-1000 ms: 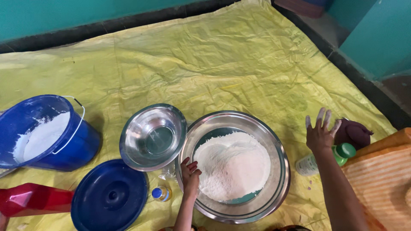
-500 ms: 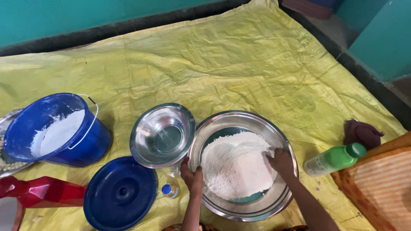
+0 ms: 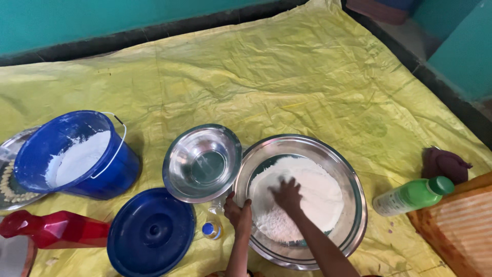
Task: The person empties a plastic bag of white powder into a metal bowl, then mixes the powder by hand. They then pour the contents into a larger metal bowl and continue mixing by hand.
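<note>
On a crumpled yellow plastic sheet [image 3: 287,66], a wide steel basin [image 3: 353,205] holds loose white flour [image 3: 318,190]; the right hand [image 3: 287,196] presses spread fingers into this soft, powdery heap while the left hand [image 3: 239,213] grips the slick rim. A smaller steel bowl of water [image 3: 202,161] touches it; a blue flour bucket [image 3: 77,154], blue round lid [image 3: 151,232] and green bottle [image 3: 412,196] lie near.

We sit on home floor, cooking spot: yellow plastic sheet [image 3: 287,77] spread over ground, teal walls [image 3: 102,20], steel bowls [image 3: 202,163], blue flour bucket [image 3: 77,154].
</note>
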